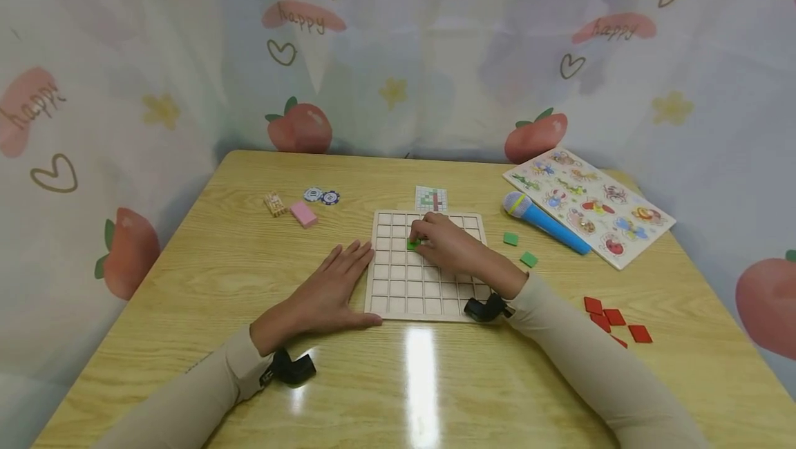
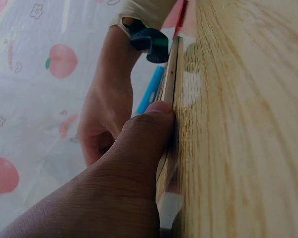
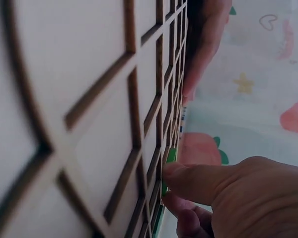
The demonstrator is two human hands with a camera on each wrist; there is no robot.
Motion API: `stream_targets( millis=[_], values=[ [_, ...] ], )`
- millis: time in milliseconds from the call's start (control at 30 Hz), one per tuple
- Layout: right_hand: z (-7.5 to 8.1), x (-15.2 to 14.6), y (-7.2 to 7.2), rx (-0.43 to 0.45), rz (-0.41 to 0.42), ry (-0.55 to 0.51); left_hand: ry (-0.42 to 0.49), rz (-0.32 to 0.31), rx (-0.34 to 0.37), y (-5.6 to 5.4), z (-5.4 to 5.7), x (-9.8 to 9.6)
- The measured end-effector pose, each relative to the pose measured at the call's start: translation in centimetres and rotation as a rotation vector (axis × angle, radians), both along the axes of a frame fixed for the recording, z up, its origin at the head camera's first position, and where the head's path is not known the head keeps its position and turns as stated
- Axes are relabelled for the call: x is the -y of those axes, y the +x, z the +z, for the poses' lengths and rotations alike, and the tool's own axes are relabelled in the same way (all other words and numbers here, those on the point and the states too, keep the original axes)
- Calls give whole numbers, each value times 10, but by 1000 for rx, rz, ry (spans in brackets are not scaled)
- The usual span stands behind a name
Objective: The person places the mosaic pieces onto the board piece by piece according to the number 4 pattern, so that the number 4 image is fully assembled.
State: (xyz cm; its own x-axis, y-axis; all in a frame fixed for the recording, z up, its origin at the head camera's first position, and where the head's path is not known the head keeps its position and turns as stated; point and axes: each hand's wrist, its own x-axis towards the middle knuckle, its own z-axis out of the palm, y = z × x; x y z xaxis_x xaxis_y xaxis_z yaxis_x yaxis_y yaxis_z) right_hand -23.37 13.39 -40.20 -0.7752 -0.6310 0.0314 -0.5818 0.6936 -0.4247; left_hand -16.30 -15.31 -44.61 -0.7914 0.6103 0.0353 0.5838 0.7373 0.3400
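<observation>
Backdrop [image 1: 367,55]: pale cloth printed with peaches, hearts and "happy", behind the table [image 1: 385,387], whose wood-grained top carries the grid board [image 1: 398,272].
Patterned tan block [image 1: 274,204], pink block [image 1: 303,215], two chips [image 1: 322,195]: left of the grid board, toward its far end.
Left hand [image 1: 326,293]: at the board's left side, fingers straight and spread; its thumb lies against the near edge, seemingly steadying it.
Green tile [image 1: 413,245]: over a cell left of the board's middle, partly hidden; whether fully seated, I cannot tell.
Tile's axis: its loose mates look square, so no clear long axis and no pointing end; its visible edge runs roughly along the grid lines.
Tile placing: the step appears to be setting this piece in its cell; the next move calls for squaring it, pressing it flat and letting go.
Pattern card [image 1: 431,198]: just beyond the board's far edge.
Right hand [image 1: 457,247]: above the board, thumb and fingers pinching the green tile.
Loose green tiles [image 1: 528,259], microphone [image 1: 547,223]: right of the board.
Insect-picture board [image 1: 587,207]: farther right, beyond the microphone.
Red tiles [image 1: 613,316]: right of the board, toward its near end.
</observation>
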Motion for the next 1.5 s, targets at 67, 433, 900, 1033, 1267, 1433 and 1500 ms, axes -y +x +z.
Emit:
stream_targets(
  millis=[67,433,900,1033,1267,1433,1500],
  values=[
    [1,0,-1,0,6,-8,7,-3,0,0,0,0],
    [1,3,-4,-33,-10,-23,5,-1,-9,-1,-3,1],
    [20,-97,94,-138,-301,-121,-15,5,-8,0,-3,-3],
    [6,-127,113,-77,-376,-82,-20,14,-8,2,-3,0],
    [-15,-146,121,-58,-312,-48,-12,3,-16,2,-4,0],
    [-19,-146,120,-71,-327,-61,-18,7,-16,1,-4,0],
    [-19,-145,121,-67,-368,-48,-15,5,-17,0,-5,0]
  ],
)
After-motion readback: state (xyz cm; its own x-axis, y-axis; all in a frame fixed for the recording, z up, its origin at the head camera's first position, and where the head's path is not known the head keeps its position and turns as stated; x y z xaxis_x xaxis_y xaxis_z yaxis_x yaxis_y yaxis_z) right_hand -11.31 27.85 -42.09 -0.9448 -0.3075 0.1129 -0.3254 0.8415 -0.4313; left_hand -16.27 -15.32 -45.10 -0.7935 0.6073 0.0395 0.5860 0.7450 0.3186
